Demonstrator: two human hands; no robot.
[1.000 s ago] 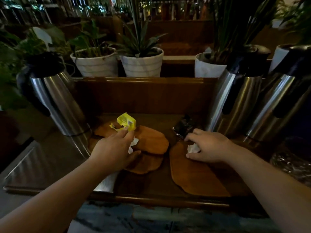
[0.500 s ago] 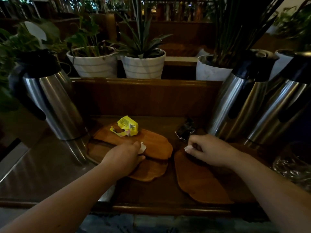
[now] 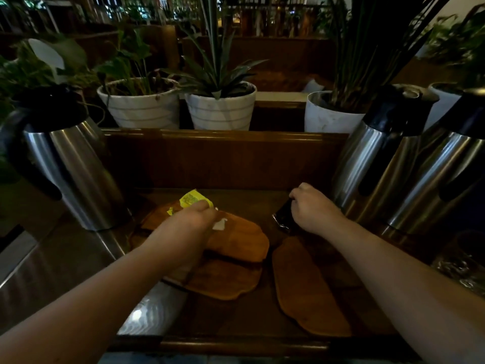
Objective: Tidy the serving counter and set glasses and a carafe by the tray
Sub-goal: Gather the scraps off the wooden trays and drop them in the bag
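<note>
My left hand (image 3: 187, 225) is curled on the top wooden board (image 3: 244, 240). A white paper scrap (image 3: 220, 224) sticks out of its fingers, and its fingertips touch a crumpled yellow wrapper (image 3: 191, 199). My right hand (image 3: 313, 210) is further back, fingers closed on the upper edge of a dark shiny wrapper (image 3: 283, 218) beside a steel carafe (image 3: 367, 158). A second steel carafe (image 3: 433, 179) stands right of it, and a third steel carafe (image 3: 70, 166) stands at the left. I see no glasses.
The boards lie in a dark wooden tray with a raised front rim (image 3: 236, 345); a lower board (image 3: 223, 281) and a long right board (image 3: 308, 287) are bare. White plant pots (image 3: 220, 111) line the ledge behind. Crinkled clear plastic (image 3: 462, 271) sits at the right.
Both hands moved away from me: the left went from the board's middle up to the yellow wrapper, and the right left the long board for the dark wrapper. The view tilted down slightly.
</note>
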